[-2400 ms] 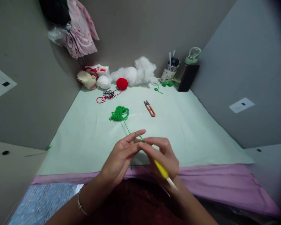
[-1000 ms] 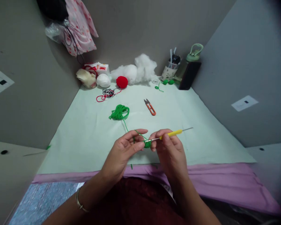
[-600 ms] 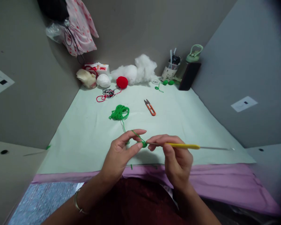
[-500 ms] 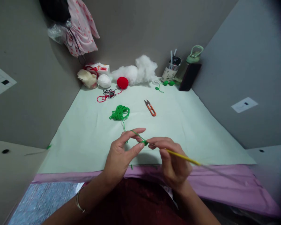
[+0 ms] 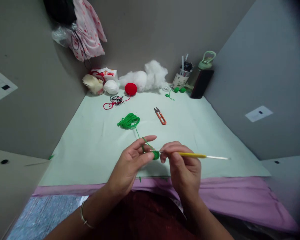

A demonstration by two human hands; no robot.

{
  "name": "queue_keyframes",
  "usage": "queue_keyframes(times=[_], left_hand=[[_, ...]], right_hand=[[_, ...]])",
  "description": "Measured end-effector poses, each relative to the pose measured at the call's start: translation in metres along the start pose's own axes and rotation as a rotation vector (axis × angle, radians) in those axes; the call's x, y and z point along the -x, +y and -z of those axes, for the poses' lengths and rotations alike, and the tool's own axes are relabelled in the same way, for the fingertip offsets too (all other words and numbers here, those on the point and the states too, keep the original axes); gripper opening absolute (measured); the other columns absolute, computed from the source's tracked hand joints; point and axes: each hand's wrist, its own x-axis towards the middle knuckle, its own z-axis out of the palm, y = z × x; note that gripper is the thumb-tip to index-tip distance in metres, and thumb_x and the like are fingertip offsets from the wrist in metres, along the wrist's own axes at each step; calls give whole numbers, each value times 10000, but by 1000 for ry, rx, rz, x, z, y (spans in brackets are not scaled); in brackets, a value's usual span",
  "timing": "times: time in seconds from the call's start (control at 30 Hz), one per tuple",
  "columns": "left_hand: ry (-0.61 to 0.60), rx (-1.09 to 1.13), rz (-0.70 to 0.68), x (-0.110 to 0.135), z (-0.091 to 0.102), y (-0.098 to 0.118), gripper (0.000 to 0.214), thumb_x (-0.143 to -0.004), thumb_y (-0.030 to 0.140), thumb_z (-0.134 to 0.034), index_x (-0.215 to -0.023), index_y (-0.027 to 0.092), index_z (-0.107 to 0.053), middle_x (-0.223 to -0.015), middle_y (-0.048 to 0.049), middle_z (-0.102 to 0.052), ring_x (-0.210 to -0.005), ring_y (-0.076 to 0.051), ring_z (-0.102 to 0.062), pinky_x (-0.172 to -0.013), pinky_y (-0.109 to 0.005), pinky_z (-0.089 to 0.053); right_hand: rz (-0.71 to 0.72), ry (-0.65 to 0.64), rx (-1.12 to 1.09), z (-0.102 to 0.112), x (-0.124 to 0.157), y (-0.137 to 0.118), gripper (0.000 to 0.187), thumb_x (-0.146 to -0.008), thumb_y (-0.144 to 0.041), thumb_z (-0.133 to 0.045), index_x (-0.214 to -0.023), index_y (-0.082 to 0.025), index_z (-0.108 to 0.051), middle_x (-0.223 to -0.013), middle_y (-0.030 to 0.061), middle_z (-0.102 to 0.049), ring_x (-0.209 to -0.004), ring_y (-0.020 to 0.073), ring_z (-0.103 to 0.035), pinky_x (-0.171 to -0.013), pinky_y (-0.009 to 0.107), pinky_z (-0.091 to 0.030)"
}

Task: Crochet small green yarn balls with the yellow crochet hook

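Observation:
Between thumb and fingers, my left hand [image 5: 130,163] pinches a small green crochet piece [image 5: 156,155], its index finger stretched out with yarn running over it. My right hand [image 5: 183,163] grips a crochet hook [image 5: 192,155] with a yellow handle and bare metal ends. The hook's left end meets the green piece; its other end points right, nearly level. From my left hand a green strand leads up to a loose bundle of green yarn [image 5: 129,121] on the table. Orange thread snips [image 5: 160,116] lie beyond my hands.
Along the back stand a red yarn ball [image 5: 131,89], a white ball [image 5: 111,87], white stuffing [image 5: 140,79], a pen cup [image 5: 181,78], a green bottle [image 5: 207,61] and a dark phone-like slab [image 5: 202,84]. Small green pieces [image 5: 179,90] lie near the cup. Grey partitions [image 5: 255,76] flank the table.
The hook has swung from slanting down to the right to nearly level, and my right hand has turned with it. More of the green piece shows, and the yarn bundle has shifted slightly.

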Motion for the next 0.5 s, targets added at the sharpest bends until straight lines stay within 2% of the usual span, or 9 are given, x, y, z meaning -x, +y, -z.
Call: queue_keyframes(times=[0.07, 0.17, 0.23, 0.3, 0.37, 0.43, 0.5], left_hand=[[-8, -56, -37, 2, -2, -2, 372, -833, 270, -879, -1198, 305, -817, -891, 6, -700, -911, -142, -636, -921, -276, -466], [34, -101, -71, 3, -4, -7, 365, -834, 261, -883, -1191, 307, -820, -883, 12, -703, -884, -135, -637, -898, -271, -479], [59, -70, -62, 3, -5, -8, 393, -819, 251, -897, -1200, 299, -816, -872, 15, -710, -875, -129, -642, -891, -261, -484], [58, 15, -2, 2, -5, -8, 421, -804, 263, -910, -1213, 272, -812, -879, 4, -728, -878, -129, -651, -888, -253, -492], [27, 122, 108, 0, -5, -6, 435, -793, 279, -914, -1212, 228, -813, -907, -25, -751, -881, -135, -660, -888, -255, -503], [-2, 196, 187, -1, -2, -3, 420, -788, 278, -909, -1189, 194, -822, -926, -50, -763, -890, -145, -673, -909, -271, -511], [15, 194, 178, -2, 1, 0, 380, -791, 266, -900, -1158, 194, -834, -921, -47, -756, -909, -153, -678, -939, -283, -503]], right_hand=[[16, -28, 53, -3, -1, 1, 217, -1030, -155, -612, -1040, -266, -798, -982, 38, -767, -838, 160, -684, -697, 297, -579], [64, -36, 174, -4, 3, 0, 264, -1033, -124, -592, -1100, -281, -793, -984, 35, -775, -844, 162, -697, -684, 290, -592], [156, -70, 345, -2, 9, 0, 292, -1016, -107, -616, -1167, -290, -786, -1018, 46, -768, -879, 176, -716, -721, 314, -617], [287, -132, 552, 1, 13, -1, 347, -987, -92, -657, -1244, -295, -774, -1116, 73, -763, -988, 210, -732, -804, 358, -637], [371, -161, 644, 4, 15, -1, 385, -976, -73, -664, -1271, -297, -769, -1162, 84, -759, -1035, 225, -731, -836, 374, -637], [326, -108, 546, 6, 12, -1, 354, -986, -66, -636, -1218, -289, -785, -1072, 66, -767, -966, 210, -728, -786, 355, -627], [185, -5, 324, 6, 7, 0, 286, -1011, -99, -607, -1129, -279, -796, -938, 37, -747, -805, 175, -697, -688, 323, -595]])
